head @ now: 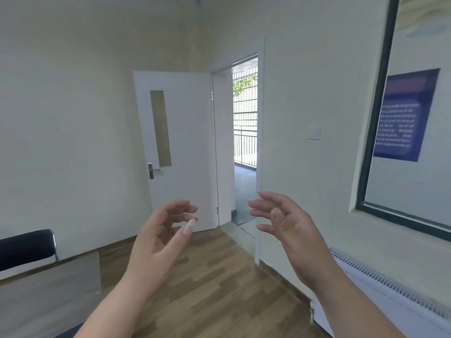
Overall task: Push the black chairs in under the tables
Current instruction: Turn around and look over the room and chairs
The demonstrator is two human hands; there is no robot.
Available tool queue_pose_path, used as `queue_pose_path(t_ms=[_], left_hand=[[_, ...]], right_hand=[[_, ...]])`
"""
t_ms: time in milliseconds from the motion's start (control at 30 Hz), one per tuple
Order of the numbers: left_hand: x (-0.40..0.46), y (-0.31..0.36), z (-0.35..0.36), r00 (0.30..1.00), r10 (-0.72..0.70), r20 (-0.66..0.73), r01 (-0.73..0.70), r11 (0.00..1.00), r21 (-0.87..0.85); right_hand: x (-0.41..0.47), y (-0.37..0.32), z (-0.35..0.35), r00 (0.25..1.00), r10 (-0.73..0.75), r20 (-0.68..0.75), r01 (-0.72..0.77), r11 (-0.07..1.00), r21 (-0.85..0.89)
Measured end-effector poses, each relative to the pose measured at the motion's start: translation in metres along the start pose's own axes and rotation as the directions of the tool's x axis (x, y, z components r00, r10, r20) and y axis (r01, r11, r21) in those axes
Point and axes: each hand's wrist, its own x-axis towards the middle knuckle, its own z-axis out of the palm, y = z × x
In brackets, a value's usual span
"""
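One black chair (pixel 25 248) shows only its padded backrest with a metal frame at the far left edge, standing behind a grey-brown table (pixel 51 286) whose end panel faces me. My left hand (pixel 162 236) and my right hand (pixel 284 224) are raised in front of me at mid-frame, palms turned toward each other. Both have loosely curled, spread fingers and hold nothing. Neither hand touches the chair or the table; the chair lies well to the left of my left hand.
A white door (pixel 180 152) stands open against the far wall beside a doorway (pixel 245 132) leading to a barred balcony. A white radiator (pixel 380 293) runs along the right wall under a dark-framed window (pixel 375 132). Wood flooring (pixel 219 284) stretches ahead.
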Motion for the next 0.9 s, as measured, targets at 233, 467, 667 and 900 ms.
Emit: queue_pose_path(t_ms=[233, 467, 667, 900], left_hand=[[0.116, -0.090, 0.008, 1.000, -0.028, -0.007, 0.028, 1.000, 0.001], [0.186, -0.189, -0.005, 0.990, -0.098, -0.098, 0.104, 0.993, 0.050], [0.254, -0.292, -0.015, 0.969, -0.146, -0.201, 0.180, 0.970, 0.165], [0.347, -0.384, -0.041, 0.908, -0.189, -0.373, 0.289, 0.928, 0.234]], right_hand=[[0.135, 0.074, 0.014, 0.999, 0.038, 0.035, -0.037, 0.999, -0.038], [0.252, 0.166, 0.029, 0.989, 0.058, 0.139, -0.056, 0.998, -0.017], [0.369, 0.275, 0.054, 0.952, 0.044, 0.302, -0.059, 0.997, 0.040], [0.519, 0.379, 0.118, 0.867, 0.027, 0.497, -0.108, 0.985, 0.134]])
